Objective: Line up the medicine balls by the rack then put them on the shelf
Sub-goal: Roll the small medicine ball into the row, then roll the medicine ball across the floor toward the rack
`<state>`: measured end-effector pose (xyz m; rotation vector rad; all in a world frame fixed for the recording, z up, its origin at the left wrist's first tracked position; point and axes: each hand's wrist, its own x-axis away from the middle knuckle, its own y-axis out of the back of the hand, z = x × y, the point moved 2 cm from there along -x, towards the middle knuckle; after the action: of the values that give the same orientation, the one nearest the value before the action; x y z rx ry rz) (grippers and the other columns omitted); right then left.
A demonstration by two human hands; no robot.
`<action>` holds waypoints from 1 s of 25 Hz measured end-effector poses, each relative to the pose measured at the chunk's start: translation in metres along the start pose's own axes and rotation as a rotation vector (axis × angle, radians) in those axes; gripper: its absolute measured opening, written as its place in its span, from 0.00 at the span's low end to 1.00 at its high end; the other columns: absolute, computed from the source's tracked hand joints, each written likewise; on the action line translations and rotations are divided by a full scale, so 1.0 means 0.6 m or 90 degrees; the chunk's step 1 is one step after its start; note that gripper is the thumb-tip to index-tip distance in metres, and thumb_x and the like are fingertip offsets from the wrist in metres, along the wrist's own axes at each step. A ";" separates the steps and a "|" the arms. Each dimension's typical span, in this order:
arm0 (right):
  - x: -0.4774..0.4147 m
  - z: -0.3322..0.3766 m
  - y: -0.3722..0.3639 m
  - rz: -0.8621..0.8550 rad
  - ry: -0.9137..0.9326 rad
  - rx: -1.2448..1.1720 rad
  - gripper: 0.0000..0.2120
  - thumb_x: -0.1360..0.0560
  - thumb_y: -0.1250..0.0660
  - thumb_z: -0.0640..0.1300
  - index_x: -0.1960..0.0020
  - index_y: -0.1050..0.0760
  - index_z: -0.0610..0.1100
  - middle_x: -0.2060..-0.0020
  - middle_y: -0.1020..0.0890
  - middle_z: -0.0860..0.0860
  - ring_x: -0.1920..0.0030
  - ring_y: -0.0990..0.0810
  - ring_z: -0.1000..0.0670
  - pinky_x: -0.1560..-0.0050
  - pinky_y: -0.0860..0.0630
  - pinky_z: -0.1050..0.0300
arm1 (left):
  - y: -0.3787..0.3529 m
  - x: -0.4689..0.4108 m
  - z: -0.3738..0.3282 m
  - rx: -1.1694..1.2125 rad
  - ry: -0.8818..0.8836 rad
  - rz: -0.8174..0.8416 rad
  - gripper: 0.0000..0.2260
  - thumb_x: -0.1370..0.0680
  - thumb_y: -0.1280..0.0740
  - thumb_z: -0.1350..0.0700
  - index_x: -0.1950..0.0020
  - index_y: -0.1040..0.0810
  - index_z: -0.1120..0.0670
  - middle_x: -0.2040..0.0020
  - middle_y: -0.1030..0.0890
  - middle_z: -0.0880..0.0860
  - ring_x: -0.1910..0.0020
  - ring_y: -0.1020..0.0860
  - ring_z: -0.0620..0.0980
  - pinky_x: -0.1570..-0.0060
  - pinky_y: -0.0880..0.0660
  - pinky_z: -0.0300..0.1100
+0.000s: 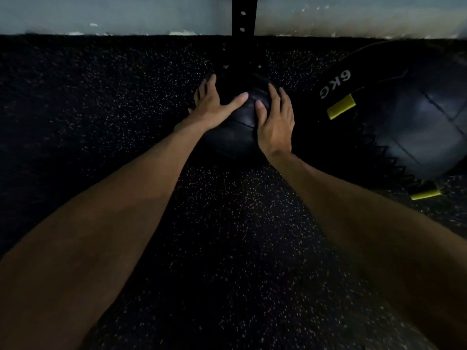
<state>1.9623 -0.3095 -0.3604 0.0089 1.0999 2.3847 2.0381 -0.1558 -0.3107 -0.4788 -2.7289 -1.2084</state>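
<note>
Medicine ball (241,122), the smaller black one, is sitting on the speckled rubber floor (227,236) at the middle of the frame. It is lying just below the foot of the dark rack upright (243,16) that is rising at the top centre against the pale wall (101,13). The left hand (212,104) is lying spread on its upper left side with the thumb reaching across the top. The right hand (275,125) is pressing flat on its right side. The fingers of both are splayed and nearly straight, so the two palms are clamping the ball between them rather than any fingers hooking it, probably because a smooth round thing offers no handle. A larger 6KG ball (404,117) with yellow tags (341,106) is resting at the right of the frame, just beside the small one, which suggests a row is being built at the rack's base. Shelving is not yet begun.
</note>
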 end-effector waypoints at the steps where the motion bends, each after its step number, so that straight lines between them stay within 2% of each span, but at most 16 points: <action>1: 0.005 -0.001 0.001 -0.003 0.002 0.001 0.27 0.16 0.49 0.59 0.20 0.42 0.50 0.21 0.40 0.46 0.20 0.44 0.45 0.21 0.45 0.42 | -0.004 0.021 0.020 0.022 -0.011 0.013 0.46 0.25 0.36 0.31 0.18 0.57 0.47 0.18 0.56 0.56 0.19 0.55 0.58 0.22 0.51 0.63; 4: 0.011 -0.013 0.018 -0.003 -0.030 -0.030 0.27 0.15 0.49 0.58 0.19 0.43 0.50 0.20 0.41 0.45 0.20 0.44 0.44 0.21 0.45 0.41 | -0.046 0.111 0.071 0.079 -0.011 0.024 0.44 0.23 0.35 0.34 0.20 0.63 0.37 0.18 0.61 0.56 0.20 0.58 0.62 0.24 0.49 0.63; 6: 0.019 -0.022 0.028 0.008 -0.056 -0.041 0.27 0.15 0.50 0.58 0.19 0.45 0.50 0.20 0.42 0.45 0.20 0.46 0.44 0.21 0.46 0.43 | -0.062 0.131 0.066 0.052 -0.008 0.001 0.43 0.23 0.35 0.35 0.20 0.64 0.36 0.18 0.60 0.57 0.20 0.56 0.65 0.26 0.45 0.64; 9: 0.014 -0.025 0.047 0.082 -0.082 -0.036 0.28 0.15 0.49 0.57 0.18 0.47 0.49 0.20 0.44 0.42 0.20 0.47 0.42 0.20 0.49 0.45 | -0.047 0.116 0.043 -0.022 0.014 0.029 0.43 0.22 0.34 0.37 0.20 0.63 0.39 0.19 0.55 0.62 0.21 0.48 0.66 0.26 0.42 0.62; 12: 0.006 0.008 0.080 0.192 -0.078 0.013 0.30 0.16 0.43 0.55 0.18 0.47 0.45 0.21 0.41 0.41 0.21 0.44 0.40 0.21 0.46 0.45 | -0.003 0.131 0.046 -0.115 0.066 0.070 0.38 0.19 0.38 0.40 0.19 0.62 0.40 0.21 0.45 0.63 0.25 0.37 0.64 0.27 0.37 0.60; 15: 0.070 0.077 0.138 0.231 -0.133 0.070 0.29 0.19 0.39 0.53 0.21 0.42 0.49 0.27 0.32 0.41 0.27 0.35 0.37 0.27 0.36 0.42 | 0.076 0.221 0.040 -0.162 0.089 -0.014 0.29 0.17 0.39 0.48 0.19 0.48 0.44 0.26 0.35 0.60 0.30 0.30 0.61 0.33 0.30 0.58; 17: 0.144 0.146 0.198 0.268 -0.158 0.138 0.24 0.19 0.40 0.51 0.25 0.37 0.49 0.32 0.29 0.40 0.32 0.30 0.36 0.32 0.32 0.38 | 0.138 0.306 0.033 -0.197 0.111 -0.013 0.22 0.17 0.39 0.51 0.23 0.36 0.49 0.30 0.29 0.58 0.34 0.27 0.59 0.38 0.28 0.56; 20: 0.255 0.261 0.288 0.385 -0.119 0.193 0.17 0.19 0.42 0.51 0.34 0.28 0.47 0.39 0.23 0.42 0.37 0.27 0.38 0.35 0.30 0.39 | 0.223 0.447 0.015 -0.256 0.141 0.099 0.14 0.17 0.39 0.51 0.33 0.25 0.52 0.38 0.22 0.56 0.41 0.22 0.57 0.45 0.24 0.50; 23: 0.362 0.410 0.411 0.526 -0.101 0.209 0.14 0.19 0.44 0.53 0.44 0.24 0.47 0.48 0.19 0.43 0.45 0.22 0.39 0.42 0.26 0.45 | 0.332 0.617 -0.042 -0.284 0.176 0.234 0.13 0.16 0.40 0.51 0.36 0.23 0.53 0.43 0.19 0.55 0.46 0.20 0.56 0.47 0.22 0.49; 25: 0.431 0.514 0.504 0.604 -0.096 0.190 0.15 0.17 0.44 0.52 0.44 0.24 0.44 0.51 0.19 0.43 0.49 0.20 0.40 0.46 0.24 0.47 | 0.409 0.726 -0.080 -0.268 0.184 0.287 0.13 0.17 0.40 0.51 0.36 0.23 0.53 0.42 0.19 0.56 0.46 0.19 0.57 0.47 0.22 0.49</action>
<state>1.6685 -0.1381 0.0105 0.9963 1.6003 2.8731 1.7079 0.0673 -0.0046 -0.8320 -1.9813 -1.5652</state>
